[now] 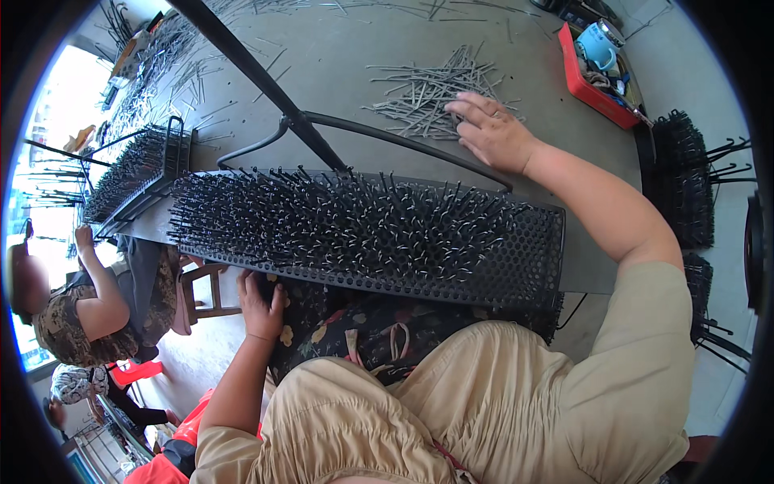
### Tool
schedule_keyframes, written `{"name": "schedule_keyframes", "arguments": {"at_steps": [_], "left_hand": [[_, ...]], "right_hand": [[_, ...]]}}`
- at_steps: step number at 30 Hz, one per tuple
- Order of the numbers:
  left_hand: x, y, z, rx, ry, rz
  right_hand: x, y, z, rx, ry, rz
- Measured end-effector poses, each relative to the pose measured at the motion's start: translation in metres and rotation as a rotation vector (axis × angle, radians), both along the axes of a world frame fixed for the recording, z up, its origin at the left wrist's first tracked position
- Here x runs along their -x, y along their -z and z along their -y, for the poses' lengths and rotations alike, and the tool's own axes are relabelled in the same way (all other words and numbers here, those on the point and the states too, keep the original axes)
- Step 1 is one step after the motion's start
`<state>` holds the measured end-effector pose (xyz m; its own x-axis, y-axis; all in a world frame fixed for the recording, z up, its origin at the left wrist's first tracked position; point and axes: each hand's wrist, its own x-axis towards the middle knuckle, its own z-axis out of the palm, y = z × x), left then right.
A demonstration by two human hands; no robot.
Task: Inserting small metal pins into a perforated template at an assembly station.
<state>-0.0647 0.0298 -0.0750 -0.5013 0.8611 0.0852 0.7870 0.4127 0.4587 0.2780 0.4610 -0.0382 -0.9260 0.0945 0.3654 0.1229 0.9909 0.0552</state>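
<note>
Across my lap and the table edge lies a long black perforated rack (532,250). Short black pins with pale bent tips (371,230) fill most of its holes, thinning out toward the right end. My left hand (261,306) is below the rack's front edge, thumb apart and fingers stretched up; it holds nothing I can see, and some fingertips are hidden by the edge. On the table beyond the rack, my right hand (493,131) rests at the right side of a pile of thin grey metal rods (435,90), fingers apart and slightly bent over them.
A black metal bar (242,68) with curved legs stands behind the rack. At the far right sits a red tray (601,101) holding a light-blue mug (598,44). Another pin-filled rack (133,173) stands left, near a seated person (89,315). Black bristly racks (684,177) line the right.
</note>
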Motion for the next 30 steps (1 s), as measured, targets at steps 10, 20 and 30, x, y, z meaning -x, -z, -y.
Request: {"name": "schedule_keyframes", "arguments": {"at_steps": [10, 20, 30], "left_hand": [[0.008, 0.015, 0.009, -0.027, -0.015, -0.052], [0.004, 0.005, 0.003, -0.03, 0.013, -0.005], [0.002, 0.002, 0.006, -0.089, -0.035, 0.026]], "right_hand": [[0.047, -0.039, -0.049, 0.19, 0.35, 0.446], [0.107, -0.063, -0.07, 0.328, 0.476, 0.679], [0.101, -0.047, -0.063, 0.398, 0.436, 0.593]]}}
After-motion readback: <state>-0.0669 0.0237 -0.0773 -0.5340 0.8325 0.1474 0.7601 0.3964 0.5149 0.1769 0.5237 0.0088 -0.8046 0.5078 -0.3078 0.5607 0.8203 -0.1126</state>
